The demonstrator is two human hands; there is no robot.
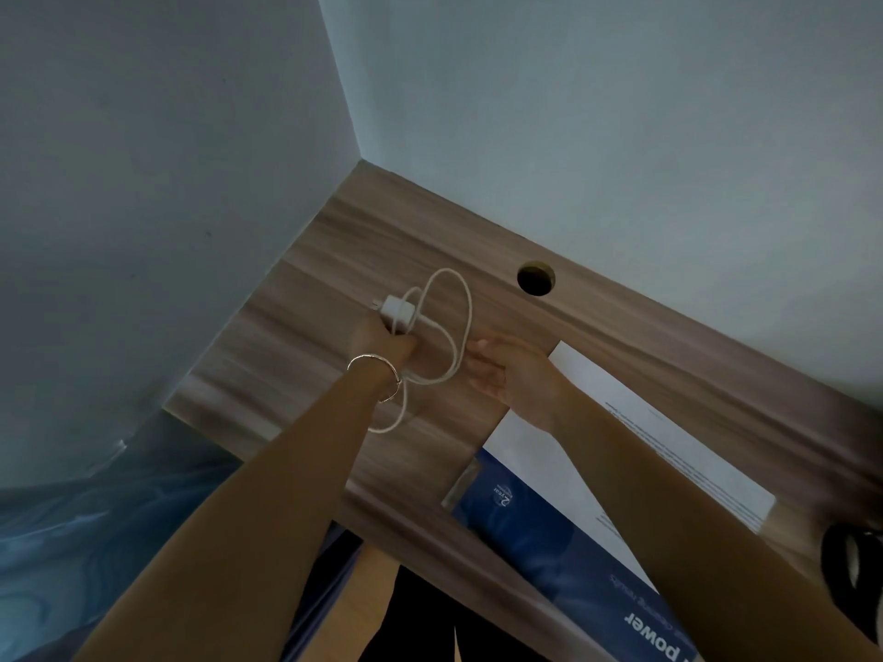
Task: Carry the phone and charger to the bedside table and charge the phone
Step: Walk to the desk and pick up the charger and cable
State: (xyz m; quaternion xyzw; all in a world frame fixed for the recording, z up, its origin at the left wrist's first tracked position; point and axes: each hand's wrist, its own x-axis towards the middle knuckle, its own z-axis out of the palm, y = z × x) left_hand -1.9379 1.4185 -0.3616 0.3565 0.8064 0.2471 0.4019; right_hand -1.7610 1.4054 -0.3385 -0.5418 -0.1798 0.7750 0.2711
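Observation:
A white charger plug (397,309) with its white cable (459,298) looped around it is held just above a wooden desk (334,260). My left hand (382,344), with a thin bracelet on the wrist, is shut on the charger plug and part of the cable. Loops of cable hang below the wrist and arc up over the desk. My right hand (506,370) is to the right of the cable, fingers apart, its fingertips close to the loop. No phone is in view.
The desk stands in a corner of grey walls and has a round cable hole (536,278) near its back edge. A white printed sheet (664,441) and a blue box (564,542) lie under my right arm. A black object (855,575) sits at the right edge. Blue fabric (95,518) lies left.

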